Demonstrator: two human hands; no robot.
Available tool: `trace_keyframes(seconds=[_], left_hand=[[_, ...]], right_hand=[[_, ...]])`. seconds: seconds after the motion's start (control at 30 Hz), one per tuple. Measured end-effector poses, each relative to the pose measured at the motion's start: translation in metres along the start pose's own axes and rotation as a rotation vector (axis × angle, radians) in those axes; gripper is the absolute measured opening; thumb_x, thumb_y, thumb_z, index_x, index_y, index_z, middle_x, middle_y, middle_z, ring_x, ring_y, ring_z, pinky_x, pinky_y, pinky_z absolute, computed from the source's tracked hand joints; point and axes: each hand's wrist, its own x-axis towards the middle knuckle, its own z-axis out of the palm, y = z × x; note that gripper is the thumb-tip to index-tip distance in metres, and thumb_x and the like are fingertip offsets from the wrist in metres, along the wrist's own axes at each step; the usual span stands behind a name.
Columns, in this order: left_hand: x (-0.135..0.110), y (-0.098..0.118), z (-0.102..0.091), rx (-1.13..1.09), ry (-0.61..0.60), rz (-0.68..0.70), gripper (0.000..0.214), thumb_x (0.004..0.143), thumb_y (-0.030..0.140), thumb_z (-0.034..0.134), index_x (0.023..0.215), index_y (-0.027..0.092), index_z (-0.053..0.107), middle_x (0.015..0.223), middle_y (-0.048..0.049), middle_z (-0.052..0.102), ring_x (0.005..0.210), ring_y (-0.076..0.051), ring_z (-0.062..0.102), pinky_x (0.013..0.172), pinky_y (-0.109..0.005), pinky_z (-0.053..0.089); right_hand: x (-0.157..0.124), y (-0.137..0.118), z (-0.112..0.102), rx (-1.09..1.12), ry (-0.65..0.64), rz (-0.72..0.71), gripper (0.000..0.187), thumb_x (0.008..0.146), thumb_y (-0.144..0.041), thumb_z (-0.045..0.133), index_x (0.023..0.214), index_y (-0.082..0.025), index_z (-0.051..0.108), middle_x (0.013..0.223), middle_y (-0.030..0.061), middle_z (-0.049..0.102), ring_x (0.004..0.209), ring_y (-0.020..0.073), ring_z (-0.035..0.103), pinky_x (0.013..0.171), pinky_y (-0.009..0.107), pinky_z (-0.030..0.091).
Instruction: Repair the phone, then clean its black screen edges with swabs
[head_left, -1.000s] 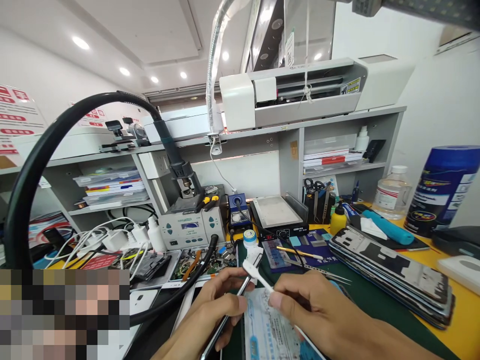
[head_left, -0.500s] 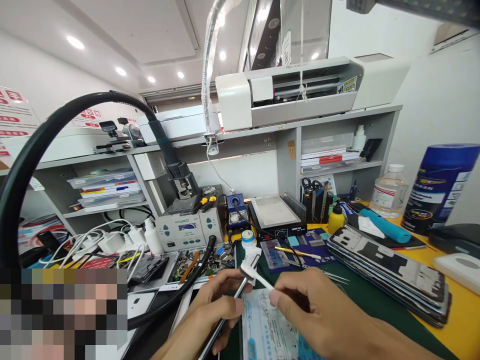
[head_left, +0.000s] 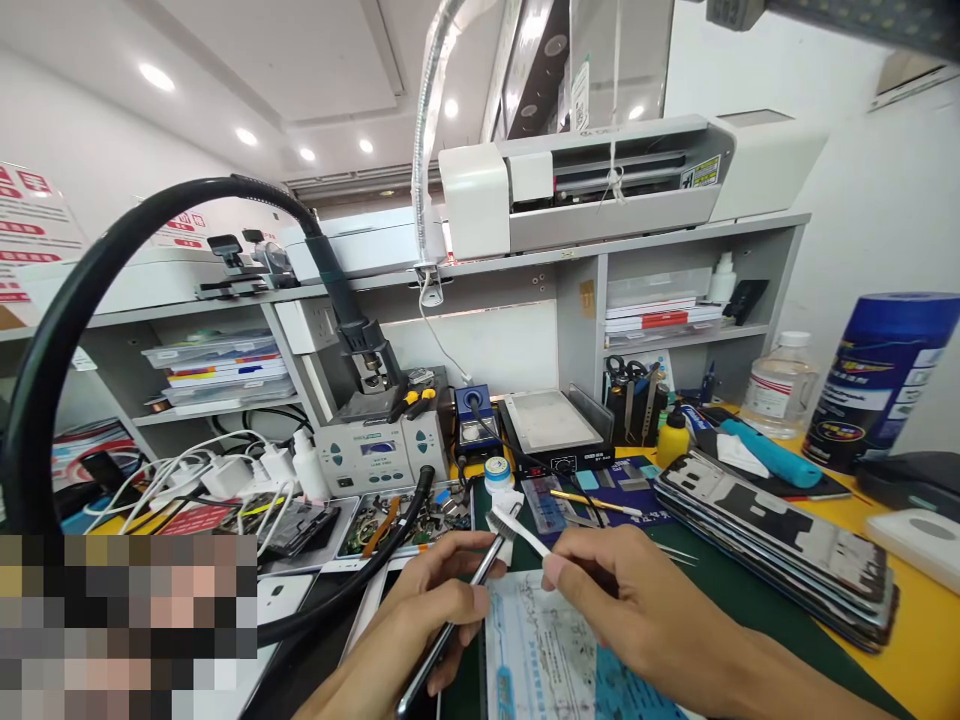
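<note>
My left hand (head_left: 431,610) is closed round a phone (head_left: 448,632), which I see nearly edge-on as a thin dark slab with a shiny metal rim. It slants up and away from me. In my right hand (head_left: 622,595), the thumb and fingers pinch the handle of a white toothbrush (head_left: 534,540). Its dark bristles meet the far end of the phone's edge, or lie very close to it; contact is hard to tell. A crumpled white tissue (head_left: 510,502) shows behind the brush head. Below both hands lies a printed blue-and-white sheet (head_left: 544,650) with dark smudges.
A stack of phone frames (head_left: 780,540) lies on the right of the green mat (head_left: 806,650). A round jar (head_left: 497,473) stands just beyond the brush. A thick black hose (head_left: 375,575) curves past on the left. Behind are a hot-air station (head_left: 375,460) and a heating plate (head_left: 551,420).
The toothbrush has shifted slightly up along the phone's edge and turned, so its dark bristles now show. Both hands keep their grips. The whole view has shifted slightly.
</note>
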Motion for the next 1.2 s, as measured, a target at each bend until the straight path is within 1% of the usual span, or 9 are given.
trace_keyframes(seconds=[0.13, 0.2, 0.33, 0.5, 0.77, 0.9, 0.97, 1.03, 1.2], left_hand=[[0.0, 0.0007, 0.0017, 0.001, -0.008, 0.006, 0.048, 0.071, 0.026, 0.069, 0.117, 0.015, 0.059, 0.118, -0.0121, 0.058, 0.057, -0.007, 0.05, 0.032, -0.015, 0.032], [-0.0004, 0.0014, 0.0026, 0.001, -0.008, 0.005, 0.046, 0.071, 0.027, 0.069, 0.115, 0.015, 0.059, 0.114, -0.0104, 0.058, 0.056, -0.007, 0.05, 0.031, -0.015, 0.029], [-0.0009, 0.001, 0.0025, -0.005, 0.005, 0.003, 0.048, 0.071, 0.025, 0.069, 0.117, 0.016, 0.06, 0.108, -0.0081, 0.058, 0.058, -0.008, 0.05, 0.032, -0.015, 0.028], [-0.0007, -0.0005, 0.0008, -0.001, 0.016, -0.013, 0.052, 0.071, 0.025, 0.068, 0.121, 0.016, 0.058, 0.118, -0.0111, 0.058, 0.06, -0.008, 0.05, 0.034, -0.015, 0.03], [-0.0014, 0.0029, 0.0019, 0.01, 0.005, -0.017, 0.051, 0.071, 0.024, 0.067, 0.12, 0.015, 0.06, 0.12, -0.0114, 0.059, 0.059, -0.008, 0.05, 0.034, -0.015, 0.032], [-0.0023, 0.0041, 0.0038, 0.003, 0.016, -0.017, 0.048, 0.07, 0.025, 0.069, 0.117, 0.016, 0.061, 0.117, -0.0099, 0.059, 0.058, -0.008, 0.05, 0.033, -0.015, 0.032], [-0.0024, 0.0037, 0.0042, -0.005, 0.033, -0.021, 0.05, 0.07, 0.024, 0.069, 0.119, 0.016, 0.06, 0.116, -0.0097, 0.059, 0.058, -0.008, 0.05, 0.033, -0.015, 0.033], [-0.002, 0.0027, 0.0036, -0.003, 0.03, -0.016, 0.052, 0.07, 0.025, 0.069, 0.119, 0.016, 0.059, 0.117, -0.0103, 0.059, 0.059, -0.008, 0.05, 0.033, -0.015, 0.033], [-0.0001, 0.0002, 0.0006, 0.001, 0.017, -0.018, 0.053, 0.071, 0.025, 0.068, 0.123, 0.015, 0.058, 0.121, -0.0122, 0.059, 0.059, -0.008, 0.051, 0.033, -0.014, 0.032]], right_hand=[[-0.0041, -0.0027, 0.0007, -0.006, -0.036, -0.032, 0.039, 0.105, -0.042, 0.044, 0.072, -0.021, 0.049, 0.061, -0.0075, 0.034, 0.057, 0.0117, 0.032, 0.05, 0.026, 0.023], [-0.005, -0.0038, 0.0009, -0.01, -0.054, -0.041, 0.039, 0.103, -0.042, 0.048, 0.071, -0.021, 0.049, 0.061, -0.0078, 0.033, 0.057, 0.0113, 0.032, 0.05, 0.026, 0.023], [-0.0048, -0.0053, 0.002, -0.002, -0.081, -0.048, 0.039, 0.1, -0.045, 0.055, 0.071, -0.02, 0.054, 0.057, -0.0078, 0.037, 0.054, 0.0105, 0.034, 0.049, 0.025, 0.024], [-0.0031, -0.0061, 0.0043, 0.012, -0.043, -0.055, 0.042, 0.096, -0.053, 0.058, 0.071, -0.019, 0.062, 0.054, -0.0052, 0.048, 0.055, 0.0128, 0.042, 0.052, 0.025, 0.03], [-0.0031, -0.0054, 0.0036, -0.001, -0.046, -0.048, 0.044, 0.1, -0.05, 0.053, 0.069, -0.019, 0.059, 0.056, -0.0044, 0.051, 0.056, 0.0127, 0.045, 0.054, 0.025, 0.032], [-0.0055, -0.0079, 0.0029, -0.063, -0.122, -0.036, 0.047, 0.107, -0.045, 0.04, 0.068, -0.02, 0.052, 0.059, -0.0049, 0.05, 0.056, 0.0116, 0.046, 0.054, 0.026, 0.028], [-0.0061, -0.0087, 0.003, -0.096, -0.151, -0.039, 0.047, 0.107, -0.043, 0.038, 0.068, -0.02, 0.05, 0.058, -0.0052, 0.048, 0.057, 0.0119, 0.047, 0.054, 0.027, 0.028], [-0.0056, -0.0081, 0.0033, -0.081, -0.131, -0.023, 0.046, 0.107, -0.043, 0.039, 0.069, -0.02, 0.05, 0.058, -0.0052, 0.049, 0.057, 0.0121, 0.046, 0.053, 0.027, 0.027], [-0.0011, -0.0034, 0.0025, -0.053, -0.01, 0.041, 0.042, 0.107, -0.04, 0.037, 0.073, -0.02, 0.054, 0.058, -0.003, 0.055, 0.055, 0.0139, 0.048, 0.051, 0.028, 0.027]])
